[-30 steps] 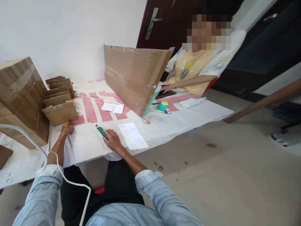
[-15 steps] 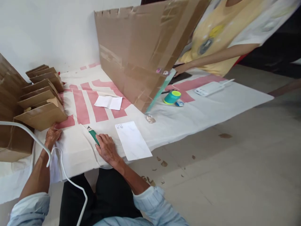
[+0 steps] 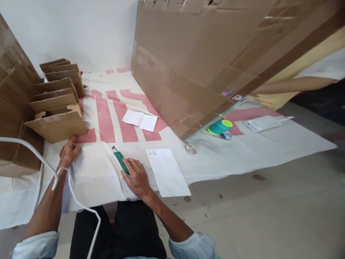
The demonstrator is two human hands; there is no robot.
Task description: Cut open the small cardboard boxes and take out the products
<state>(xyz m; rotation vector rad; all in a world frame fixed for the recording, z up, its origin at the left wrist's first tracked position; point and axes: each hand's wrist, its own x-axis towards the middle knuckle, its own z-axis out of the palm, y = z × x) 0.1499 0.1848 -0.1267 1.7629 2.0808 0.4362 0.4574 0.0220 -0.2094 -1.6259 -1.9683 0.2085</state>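
My right hand (image 3: 137, 178) is closed round a green-handled cutter (image 3: 120, 160) whose tip points away from me on the white cloth (image 3: 91, 172). My left hand (image 3: 68, 153) rests on the cloth with its fingers bent, touching the front of a folded cardboard piece (image 3: 58, 126). Just right of my right hand lies a white paper sheet (image 3: 168, 172). A white cable (image 3: 40, 162) runs across my left wrist.
A row of folded cardboard pieces (image 3: 59, 90) stands at the left beside a big taped box (image 3: 13, 108). A large cardboard sheet (image 3: 205, 57) leans upright at the back right. Behind it sit a folded paper (image 3: 140, 120), a teal cup (image 3: 219, 127), a power strip (image 3: 262, 123) and another person's arm (image 3: 293, 85).
The view has dipped and come closer to the table. My hands have stayed where they were on the cloth, the right one still holding the cutter.
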